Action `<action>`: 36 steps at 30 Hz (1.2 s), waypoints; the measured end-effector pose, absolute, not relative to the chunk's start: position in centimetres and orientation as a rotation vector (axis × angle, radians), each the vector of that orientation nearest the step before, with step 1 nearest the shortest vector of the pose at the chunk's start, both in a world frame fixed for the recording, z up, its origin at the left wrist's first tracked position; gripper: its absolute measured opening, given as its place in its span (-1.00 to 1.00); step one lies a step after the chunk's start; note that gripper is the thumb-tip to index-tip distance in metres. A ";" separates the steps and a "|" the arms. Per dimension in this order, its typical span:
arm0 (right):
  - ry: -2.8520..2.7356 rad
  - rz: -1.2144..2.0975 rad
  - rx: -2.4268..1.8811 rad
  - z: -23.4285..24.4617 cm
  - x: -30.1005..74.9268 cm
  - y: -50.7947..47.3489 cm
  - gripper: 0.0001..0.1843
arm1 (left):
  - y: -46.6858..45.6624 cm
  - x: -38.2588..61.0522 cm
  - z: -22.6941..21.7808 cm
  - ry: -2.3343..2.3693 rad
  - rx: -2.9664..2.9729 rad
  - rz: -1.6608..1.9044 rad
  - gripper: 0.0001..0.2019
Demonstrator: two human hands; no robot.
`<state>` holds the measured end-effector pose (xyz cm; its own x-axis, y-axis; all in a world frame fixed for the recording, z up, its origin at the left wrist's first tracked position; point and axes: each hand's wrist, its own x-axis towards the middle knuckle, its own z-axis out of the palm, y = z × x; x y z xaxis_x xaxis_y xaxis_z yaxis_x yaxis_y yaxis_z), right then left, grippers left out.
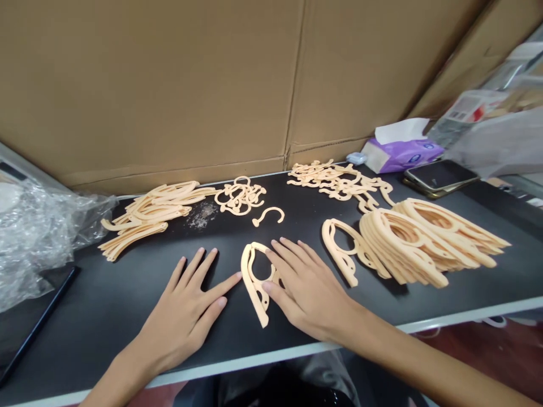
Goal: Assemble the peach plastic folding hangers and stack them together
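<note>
A peach plastic folding hanger body (255, 285) lies folded on the dark tabletop (203, 350) in front of me. My left hand (186, 308) rests flat with fingers spread, its index fingertip at the left edge of the hanger body. Over the right part of that body lies my right hand (307, 282), fingers stretched out, hiding some of it. Beyond my hands is a single loose hook (269, 213), near a small pile of hooks (240, 196). Just right of my right hand, another folded hanger body (339, 249) leans against a row of stacked hanger bodies (403, 237).
Curved hanger arms (159, 206) are heaped at the back left, small connecting pieces (339, 181) at the back right. Farther right are a purple tissue pack (401, 152) and a phone (441, 174). Bubble wrap (34, 237) lies left; cardboard (169, 85) stands behind.
</note>
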<state>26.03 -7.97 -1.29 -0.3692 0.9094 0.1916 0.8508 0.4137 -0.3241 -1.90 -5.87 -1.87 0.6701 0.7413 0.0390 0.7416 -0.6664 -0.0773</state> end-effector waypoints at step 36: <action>-2.005 -0.583 -1.679 -1.3 34.1 -9.6 -0.70 | -5.7 -2.1 -2.0 -1.209 -2.782 -0.054 -0.47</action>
